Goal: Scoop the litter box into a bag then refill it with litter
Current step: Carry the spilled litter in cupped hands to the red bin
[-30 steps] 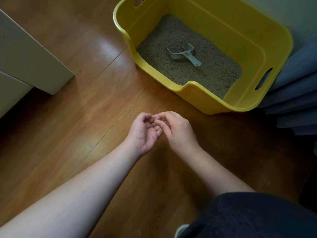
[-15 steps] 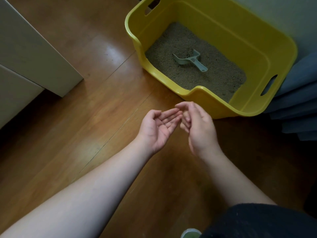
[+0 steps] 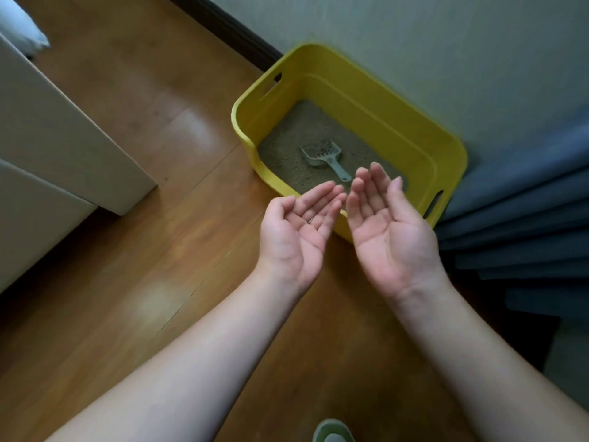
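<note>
Lower frame: two bare forearms reach up over the wood floor [image 3: 134, 173], left hand [image 3: 294, 229] and right hand [image 3: 387, 229] side by side at centre, palms up, fingers relaxed and spread, holding nothing. Just beyond the fingertips, centre-right, sits the yellow litter box [image 3: 411, 129], its near rim partly hidden behind both hands. Inside, the grey-green scoop [image 3: 323, 156] lies on the litter [image 3: 287, 151], untouched, handle pointing toward the right hand; wall [image 3: 446, 43] behind, upper right.
</note>
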`<action>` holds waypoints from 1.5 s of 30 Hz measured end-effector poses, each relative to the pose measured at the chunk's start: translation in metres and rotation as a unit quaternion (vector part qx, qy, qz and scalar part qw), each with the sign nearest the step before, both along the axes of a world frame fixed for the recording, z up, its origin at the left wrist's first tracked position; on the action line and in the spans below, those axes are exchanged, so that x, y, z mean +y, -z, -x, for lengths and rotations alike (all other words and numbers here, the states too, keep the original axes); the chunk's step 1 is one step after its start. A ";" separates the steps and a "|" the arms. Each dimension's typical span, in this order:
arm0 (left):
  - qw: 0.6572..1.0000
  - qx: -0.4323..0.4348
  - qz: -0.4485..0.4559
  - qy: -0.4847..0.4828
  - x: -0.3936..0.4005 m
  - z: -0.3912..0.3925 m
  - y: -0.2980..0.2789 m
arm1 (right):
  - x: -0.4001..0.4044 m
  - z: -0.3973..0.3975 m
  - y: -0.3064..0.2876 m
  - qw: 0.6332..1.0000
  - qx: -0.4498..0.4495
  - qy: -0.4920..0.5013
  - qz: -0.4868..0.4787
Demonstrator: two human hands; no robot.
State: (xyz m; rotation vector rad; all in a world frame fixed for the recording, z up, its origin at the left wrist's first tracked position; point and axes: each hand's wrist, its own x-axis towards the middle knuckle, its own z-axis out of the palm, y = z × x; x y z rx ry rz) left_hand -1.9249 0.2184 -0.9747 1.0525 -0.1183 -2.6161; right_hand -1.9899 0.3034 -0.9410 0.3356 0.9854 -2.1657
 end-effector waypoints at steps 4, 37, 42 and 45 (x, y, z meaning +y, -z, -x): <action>0.999 0.024 -0.009 -0.042 -0.005 0.003 -0.088 | -0.003 0.003 -0.078 0.998 -0.026 0.048 0.020; 0.991 0.044 0.120 -0.048 0.081 -0.053 -0.777 | 0.036 -0.079 -0.735 0.983 0.017 0.167 0.068; 0.988 0.069 0.131 -0.044 0.100 -0.059 -0.814 | 0.054 -0.086 -0.768 0.985 0.053 0.140 0.091; 0.985 0.086 0.145 -0.029 0.110 -0.062 -0.839 | 0.067 -0.090 -0.791 0.983 0.085 0.132 0.099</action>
